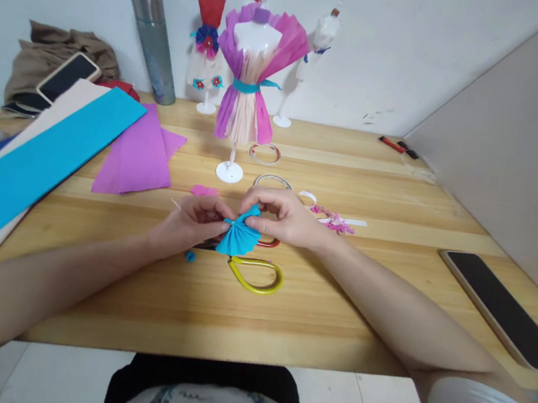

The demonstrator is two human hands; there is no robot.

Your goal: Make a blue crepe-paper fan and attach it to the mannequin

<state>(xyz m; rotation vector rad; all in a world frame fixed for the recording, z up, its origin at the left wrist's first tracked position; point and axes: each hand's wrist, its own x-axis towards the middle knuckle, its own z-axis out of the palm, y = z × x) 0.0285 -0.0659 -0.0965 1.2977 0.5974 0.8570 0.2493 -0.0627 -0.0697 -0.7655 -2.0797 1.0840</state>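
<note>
A blue pleated paper fan (239, 236) is held between both hands above the wooden table. My left hand (196, 217) pinches its gathered point on the left side. On the fan's upper right edge, the thumb and fingers of my right hand (281, 215) are closed. Scissors with a yellow handle (256, 288) lie just below the fan, their blades partly hidden behind it and my left hand. A small blue scrap (190, 256) rests below my left hand. Behind the hands stands a small mannequin (256, 41) dressed in pink, purple and cream paper with a blue sash.
Blue paper (45, 175) and purple paper (136, 158) lie at the left, near a phone (69, 79) and a leaning flask (155, 50). More dressed mannequins stand at the back. Tape rolls and pink scraps (336, 222) sit behind my right hand; another phone (500, 307) is at the right.
</note>
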